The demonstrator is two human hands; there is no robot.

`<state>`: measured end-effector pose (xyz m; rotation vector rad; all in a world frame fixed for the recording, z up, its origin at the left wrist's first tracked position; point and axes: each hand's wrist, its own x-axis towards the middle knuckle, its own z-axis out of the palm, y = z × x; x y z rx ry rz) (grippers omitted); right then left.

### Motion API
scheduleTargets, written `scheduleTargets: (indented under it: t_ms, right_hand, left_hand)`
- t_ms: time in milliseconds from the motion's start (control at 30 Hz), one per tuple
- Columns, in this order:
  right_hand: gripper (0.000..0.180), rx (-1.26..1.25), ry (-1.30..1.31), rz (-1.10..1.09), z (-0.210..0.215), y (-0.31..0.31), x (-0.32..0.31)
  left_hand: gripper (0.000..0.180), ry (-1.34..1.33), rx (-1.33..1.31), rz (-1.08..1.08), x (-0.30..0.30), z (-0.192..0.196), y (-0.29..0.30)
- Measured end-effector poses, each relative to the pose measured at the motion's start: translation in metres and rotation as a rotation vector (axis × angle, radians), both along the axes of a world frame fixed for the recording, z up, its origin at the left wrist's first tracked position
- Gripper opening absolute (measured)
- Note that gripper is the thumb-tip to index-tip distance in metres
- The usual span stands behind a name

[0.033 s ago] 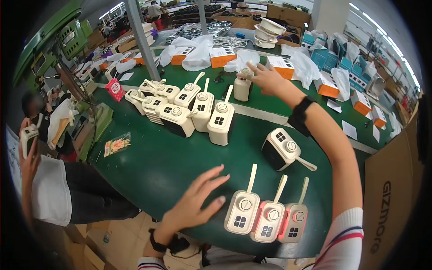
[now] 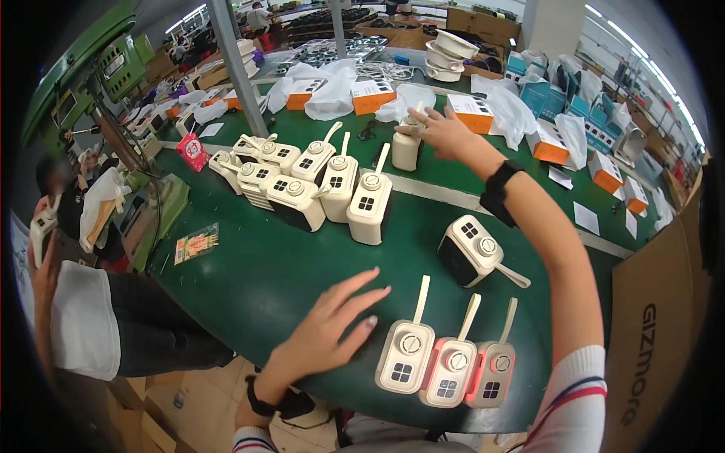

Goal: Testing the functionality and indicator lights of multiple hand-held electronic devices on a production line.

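Now: right hand [image 2: 442, 130] closed on upright cream plastic lantern [image 2: 408, 147]—lift straight; left hand [image 2: 332, 328] open, flat on green counter [image 2: 249, 279].

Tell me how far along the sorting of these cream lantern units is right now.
Looks done: three units lie in a neat row at the near table edge. In hand: the right hand grips one unit across the green table, while the left hand rests flat beside the row. Left: the loose cluster and a single tipped unit remain unaligned.
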<state>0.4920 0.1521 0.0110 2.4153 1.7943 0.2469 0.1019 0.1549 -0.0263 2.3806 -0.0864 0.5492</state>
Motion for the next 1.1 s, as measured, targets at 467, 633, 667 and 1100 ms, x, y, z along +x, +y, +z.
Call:
scheduleTargets:
  t_ms: [467, 633, 667, 1100]
  right_hand:
    - [0.076, 0.238, 0.089, -0.016, 0.011, -0.064, 0.006]
    - [0.065, 0.116, 0.057, -0.097, 0.021, -0.103, -0.024]
    - [0.063, 0.155, 0.063, -0.093, 0.019, -0.111, -0.033]
    - [0.020, 0.749, 0.193, -0.016, 0.046, -0.253, -0.167]
  left_hand:
    - [0.057, -0.005, 0.756, 0.330, 0.067, -0.011, 0.022]
    - [0.059, 0.028, 0.798, 0.326, 0.080, -0.018, 0.032]
    - [0.059, -0.049, 0.696, 0.304, 0.082, -0.021, 0.035]
    - [0.046, -0.256, 0.526, 0.508, 0.100, -0.032, 0.061]
